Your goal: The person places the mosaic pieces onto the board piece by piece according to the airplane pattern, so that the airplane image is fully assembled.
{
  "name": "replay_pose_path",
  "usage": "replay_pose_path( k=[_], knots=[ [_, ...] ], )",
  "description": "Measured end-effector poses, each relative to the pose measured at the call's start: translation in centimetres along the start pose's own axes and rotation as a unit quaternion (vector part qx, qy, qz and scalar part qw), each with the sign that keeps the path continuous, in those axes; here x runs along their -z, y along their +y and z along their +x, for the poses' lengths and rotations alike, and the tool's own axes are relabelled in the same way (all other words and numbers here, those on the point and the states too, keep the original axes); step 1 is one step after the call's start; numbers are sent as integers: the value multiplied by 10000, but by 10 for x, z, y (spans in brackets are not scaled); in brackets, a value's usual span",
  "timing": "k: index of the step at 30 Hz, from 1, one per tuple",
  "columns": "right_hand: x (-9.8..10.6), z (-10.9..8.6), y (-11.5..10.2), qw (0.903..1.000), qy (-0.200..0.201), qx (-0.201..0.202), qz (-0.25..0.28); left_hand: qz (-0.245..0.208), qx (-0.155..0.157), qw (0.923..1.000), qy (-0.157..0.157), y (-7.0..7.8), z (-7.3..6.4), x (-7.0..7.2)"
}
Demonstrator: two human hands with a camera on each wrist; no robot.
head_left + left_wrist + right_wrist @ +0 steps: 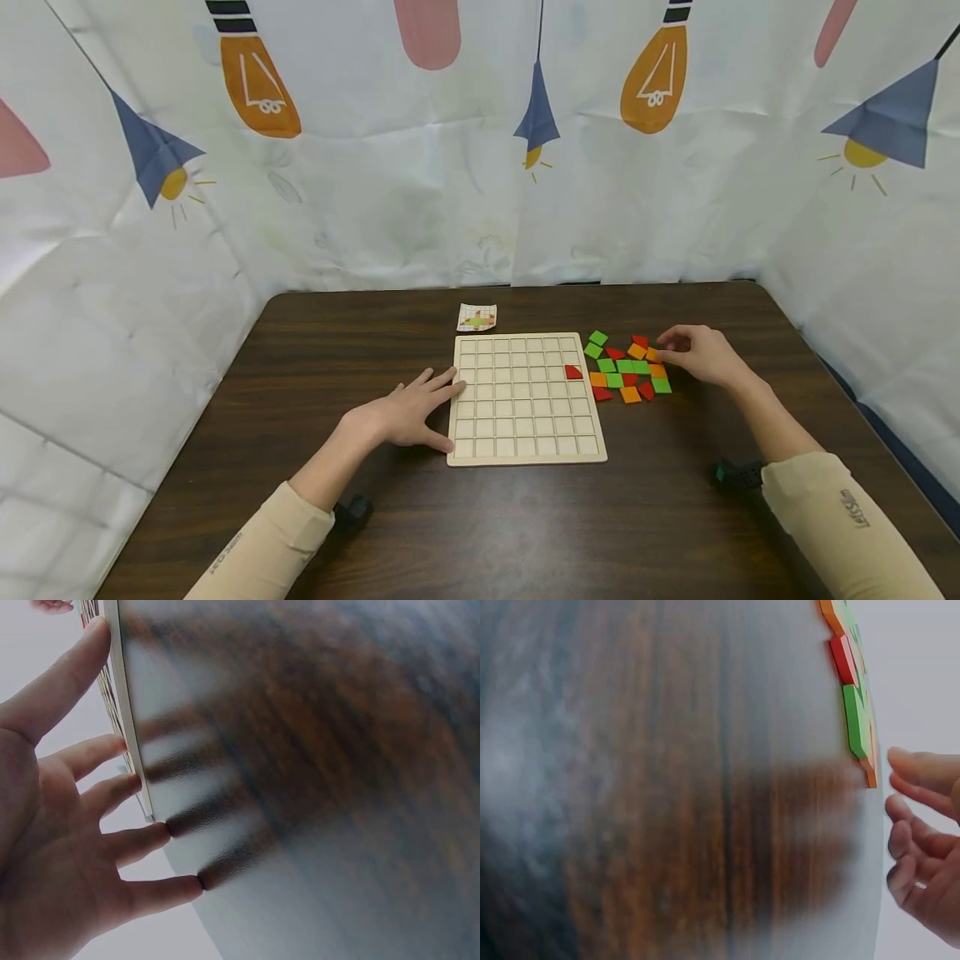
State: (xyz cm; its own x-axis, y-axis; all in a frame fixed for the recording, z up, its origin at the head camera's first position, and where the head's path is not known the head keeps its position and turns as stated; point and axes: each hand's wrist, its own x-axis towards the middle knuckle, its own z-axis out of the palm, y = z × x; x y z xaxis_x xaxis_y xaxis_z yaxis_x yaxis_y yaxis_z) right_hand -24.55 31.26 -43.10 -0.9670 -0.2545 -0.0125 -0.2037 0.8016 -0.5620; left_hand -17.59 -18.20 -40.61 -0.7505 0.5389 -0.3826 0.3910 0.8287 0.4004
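Note:
A pale wooden grid board (527, 400) lies on the table, with one red curved-edge tile (573, 372) in a cell near its right side. My left hand (408, 414) is spread at the board's left edge, its thumb and some fingertips touching the rim. Over the right end of a cluster of tiles, my right hand (701, 354) has its thumb and index fingertips right at an orange tile (653, 355). In the right wrist view its other fingers are loosely curled, and no tile shows between the fingers. Green tiles (606, 365) and red tiles (602, 393) lie around there.
Behind the board lies a small pattern card (477, 317) with a coloured figure on a grid. The dark wood-grain table (517, 525) ends at a white printed curtain (420, 208). Several orange tiles (631, 395) sit among the others, right of the board.

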Motion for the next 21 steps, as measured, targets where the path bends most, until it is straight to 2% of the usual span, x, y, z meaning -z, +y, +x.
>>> replay_pose_path(
  k=[5, 15, 21],
  knots=[
    [1, 0, 2, 9996, -209, -126, -116, 1, -8, 10000, 7, -1, 1, 0],
    [4, 2, 5, 9998, -144, -12, -160, -26, -15, 10000, -7, -2, 1, 0],
    [4, 2, 6, 9993, -325, -107, -132, -26, -14, 10000, -24, -2, 1, 0]
  ],
)
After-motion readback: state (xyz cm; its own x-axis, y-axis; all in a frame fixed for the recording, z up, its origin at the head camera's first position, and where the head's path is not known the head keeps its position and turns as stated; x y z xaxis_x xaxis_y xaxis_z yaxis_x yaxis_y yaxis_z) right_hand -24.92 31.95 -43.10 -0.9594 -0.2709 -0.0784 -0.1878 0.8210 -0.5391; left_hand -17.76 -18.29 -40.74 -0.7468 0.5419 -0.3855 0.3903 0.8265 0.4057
